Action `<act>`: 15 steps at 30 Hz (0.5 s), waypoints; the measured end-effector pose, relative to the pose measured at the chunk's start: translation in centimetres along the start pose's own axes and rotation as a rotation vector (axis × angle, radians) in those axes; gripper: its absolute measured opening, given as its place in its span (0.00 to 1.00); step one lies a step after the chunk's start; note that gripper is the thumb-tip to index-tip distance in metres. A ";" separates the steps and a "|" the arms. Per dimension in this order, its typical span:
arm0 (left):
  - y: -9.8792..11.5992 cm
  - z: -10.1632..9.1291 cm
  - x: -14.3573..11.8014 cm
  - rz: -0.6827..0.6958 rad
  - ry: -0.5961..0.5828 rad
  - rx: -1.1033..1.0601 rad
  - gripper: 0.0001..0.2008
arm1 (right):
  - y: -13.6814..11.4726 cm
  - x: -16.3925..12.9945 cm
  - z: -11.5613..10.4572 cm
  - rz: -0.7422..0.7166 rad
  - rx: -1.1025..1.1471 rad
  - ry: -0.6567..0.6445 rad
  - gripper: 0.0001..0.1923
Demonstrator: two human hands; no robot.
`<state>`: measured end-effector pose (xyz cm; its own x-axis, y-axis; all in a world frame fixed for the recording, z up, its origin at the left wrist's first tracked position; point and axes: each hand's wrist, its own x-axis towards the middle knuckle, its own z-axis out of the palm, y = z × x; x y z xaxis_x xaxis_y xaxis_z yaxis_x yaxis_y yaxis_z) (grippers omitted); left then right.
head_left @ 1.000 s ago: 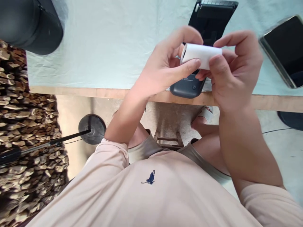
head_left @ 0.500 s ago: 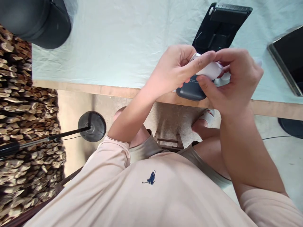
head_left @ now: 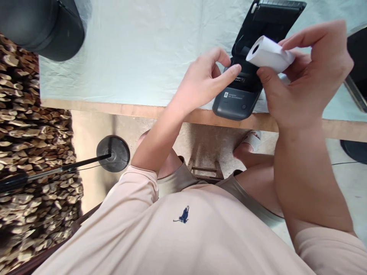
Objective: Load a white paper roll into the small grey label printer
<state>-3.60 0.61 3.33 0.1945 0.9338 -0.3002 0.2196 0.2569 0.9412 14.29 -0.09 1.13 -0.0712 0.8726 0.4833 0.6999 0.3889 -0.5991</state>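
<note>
A small white paper roll (head_left: 268, 55) with a dark hollow core is pinched between the thumb and fingers of my right hand (head_left: 306, 72), held above a dark receipt printer (head_left: 235, 103). The printer lies at the table's front edge with its long lid (head_left: 275, 23) swung back and its inner bay partly showing. Beside the printer's left side is my left hand (head_left: 209, 76), thumb and fingers apart with nothing between them. My right fingers hide the far end of the roll.
A large black cylindrical object (head_left: 51, 30) stands at the table's left. At the right edge lies a dark flat case (head_left: 358, 72), partly behind my right hand. A pale cloth (head_left: 137, 53) covers the wooden-edged table. Below are a round stand base (head_left: 113, 152) and a wooden stool (head_left: 205, 170).
My left hand has let go of the paper roll and drawn slightly left. My right hand has carried the roll up and to the right, uncovering more of the printer.
</note>
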 end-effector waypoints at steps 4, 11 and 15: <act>-0.8 -0.2 -0.1 0.202 0.016 0.401 0.14 | -0.4 0.1 -0.3 0.009 -0.352 -0.122 0.19; -0.7 -0.1 -0.2 0.127 -0.039 0.565 0.22 | -2.3 0.3 -0.1 0.106 -0.546 -0.262 0.17; -0.7 0.2 -0.1 0.066 -0.013 0.482 0.21 | -2.3 0.1 0.1 0.085 -0.557 -0.291 0.15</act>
<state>-3.54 0.27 2.65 0.2343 0.9401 -0.2476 0.6233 0.0502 0.7804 12.60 -0.87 2.42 -0.1344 0.9687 0.2086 0.9708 0.1709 -0.1683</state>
